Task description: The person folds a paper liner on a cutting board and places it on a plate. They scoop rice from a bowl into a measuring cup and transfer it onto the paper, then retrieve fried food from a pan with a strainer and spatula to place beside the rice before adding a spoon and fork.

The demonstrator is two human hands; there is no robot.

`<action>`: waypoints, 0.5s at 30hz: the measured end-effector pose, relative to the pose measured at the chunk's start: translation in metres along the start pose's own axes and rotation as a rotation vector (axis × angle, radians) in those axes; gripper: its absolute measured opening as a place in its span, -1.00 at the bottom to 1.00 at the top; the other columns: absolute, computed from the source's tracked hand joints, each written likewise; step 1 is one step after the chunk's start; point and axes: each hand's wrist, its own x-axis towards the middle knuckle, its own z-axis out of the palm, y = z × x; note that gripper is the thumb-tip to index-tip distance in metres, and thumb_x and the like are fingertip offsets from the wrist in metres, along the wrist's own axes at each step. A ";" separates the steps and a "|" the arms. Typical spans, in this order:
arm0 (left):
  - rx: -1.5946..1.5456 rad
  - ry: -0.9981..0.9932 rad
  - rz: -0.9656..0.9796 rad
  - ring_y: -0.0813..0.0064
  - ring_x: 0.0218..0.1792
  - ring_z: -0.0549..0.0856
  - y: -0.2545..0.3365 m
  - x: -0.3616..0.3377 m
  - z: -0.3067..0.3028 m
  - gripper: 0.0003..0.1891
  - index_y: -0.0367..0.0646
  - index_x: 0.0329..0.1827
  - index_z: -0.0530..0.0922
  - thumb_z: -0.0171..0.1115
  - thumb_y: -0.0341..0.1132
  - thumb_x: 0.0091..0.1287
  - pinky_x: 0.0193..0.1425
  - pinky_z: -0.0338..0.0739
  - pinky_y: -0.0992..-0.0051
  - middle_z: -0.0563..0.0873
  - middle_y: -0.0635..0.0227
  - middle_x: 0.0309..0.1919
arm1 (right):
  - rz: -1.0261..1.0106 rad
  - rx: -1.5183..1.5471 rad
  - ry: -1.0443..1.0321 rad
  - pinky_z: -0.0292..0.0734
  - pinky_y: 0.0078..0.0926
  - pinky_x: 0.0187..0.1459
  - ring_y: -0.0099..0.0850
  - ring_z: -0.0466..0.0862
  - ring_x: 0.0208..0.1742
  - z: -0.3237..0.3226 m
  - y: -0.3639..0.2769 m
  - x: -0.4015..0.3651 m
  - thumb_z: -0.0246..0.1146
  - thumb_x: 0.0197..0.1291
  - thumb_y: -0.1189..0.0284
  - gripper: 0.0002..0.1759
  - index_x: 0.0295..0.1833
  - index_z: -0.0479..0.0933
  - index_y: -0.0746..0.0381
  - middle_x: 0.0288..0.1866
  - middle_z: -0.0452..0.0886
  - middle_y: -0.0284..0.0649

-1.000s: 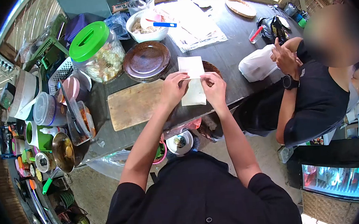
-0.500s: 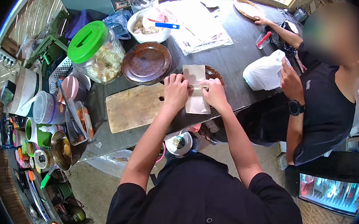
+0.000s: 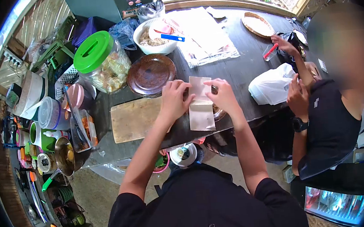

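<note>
1. My left hand point(image 3: 175, 99) is curving at the left edge of a folded paper point(image 3: 201, 116), its thumb and fingers standing apart; I cannot tell whether the tips are touching it.
2. My right hand point(image 3: 225, 97) is mirroring that on the right edge, loosely spread and gripping nothing that I can see.
3. The paper is lying between my hands near the worktop's point(image 3: 240, 73) near edge, a crease running across it, its near half reaching toward me.
4. Just right of the paper, a brown dish point(image 3: 219, 112) is showing partly, my right hand and the paper hiding the rest.
5. Left of my left hand, a wooden board point(image 3: 135, 121) is lying flat; beyond its far edge, a round brown plate point(image 3: 151, 74) is resting.
6. Farther left, a clear jar point(image 3: 107, 72) is wearing a green lid point(image 3: 93, 51).
7. Beyond the plate, a white bowl point(image 3: 161, 49) is holding food, with a blue handle point(image 3: 172, 37) lying across its right side.
8. To the bowl's right, white sheets point(image 3: 205, 38) are spreading; farther right, a woven tray point(image 3: 257, 25) is sitting.
9. At right, a co-worker is holding one hand point(image 3: 285, 45) near a red-handled item point(image 3: 270, 52), the other hand point(image 3: 297, 97) beside a white bag point(image 3: 270, 85).
</note>
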 end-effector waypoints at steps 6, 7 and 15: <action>0.163 0.166 -0.065 0.24 0.02 0.55 -0.041 0.073 -0.031 -0.62 -0.01 0.00 0.60 0.41 -0.20 0.11 0.05 0.38 0.23 0.63 0.31 -0.09 | -0.067 0.069 0.159 0.51 -0.23 0.11 -0.09 0.64 0.03 0.003 -0.013 0.107 0.36 0.05 0.41 -0.63 0.02 0.64 0.24 -0.05 0.65 0.02; 0.168 0.173 -0.066 0.24 0.02 0.55 -0.050 0.087 -0.031 -0.62 -0.01 0.00 0.60 0.41 -0.20 0.11 0.05 0.38 0.23 0.63 0.31 -0.09 | -0.076 0.071 0.159 0.51 -0.23 0.11 -0.09 0.64 0.03 0.009 -0.011 0.129 0.36 0.05 0.41 -0.63 0.02 0.64 0.24 -0.05 0.65 0.02; 0.471 -0.052 -0.206 0.08 0.00 0.63 -0.087 0.165 -0.003 -0.38 0.22 0.32 0.43 0.30 0.15 0.19 0.07 0.45 0.06 0.67 0.19 -0.08 | -0.169 -0.176 0.121 0.53 -0.15 0.12 -0.03 0.65 0.00 0.046 -0.003 0.258 0.19 0.20 0.32 -0.61 0.12 0.60 0.18 -0.03 0.63 0.10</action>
